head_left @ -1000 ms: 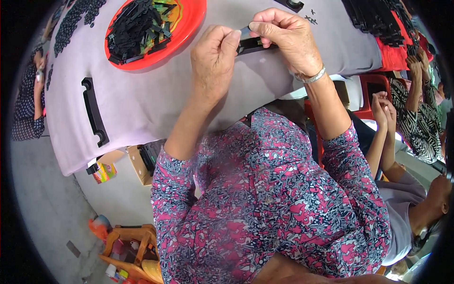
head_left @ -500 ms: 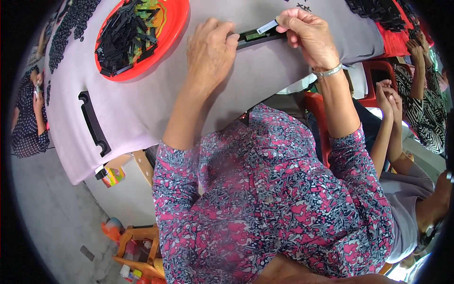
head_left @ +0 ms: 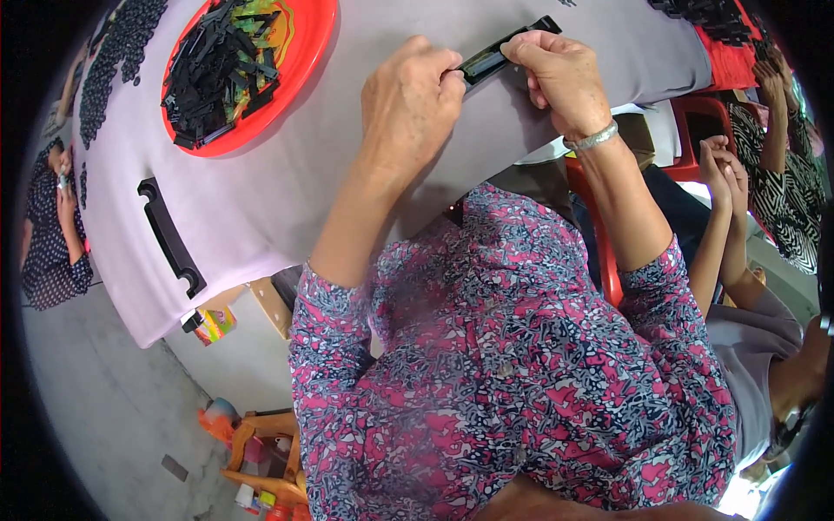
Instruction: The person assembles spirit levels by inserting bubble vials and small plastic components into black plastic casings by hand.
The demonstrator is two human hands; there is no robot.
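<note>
A long narrow black plastic piece [head_left: 526, 33] with a hollow middle lies slantwise between my hands over the table. My left hand [head_left: 412, 106] is closed round its near left end, thumb and forefinger at the edge. At the hollow, my right hand [head_left: 560, 76] pinches a small flat strip [head_left: 497, 62], dark with a greyish face, now down in the black piece. The fingertips partly hide the strip. Something greenish shows in the hollow beside it. A similar black piece [head_left: 170, 236] rests by itself on the left of the table.
A red plate [head_left: 306, 87] heaped with black strips and yellow-green bits stands left of my hands. Small black parts [head_left: 111, 74] spread at the far left. More black pieces [head_left: 705, 19] lie on red material at the far right. Other people sit at both sides.
My right hand has lowered the small strip from above the black piece into its hollow. My left hand and the black piece sit slightly further right in view, which has shifted.
</note>
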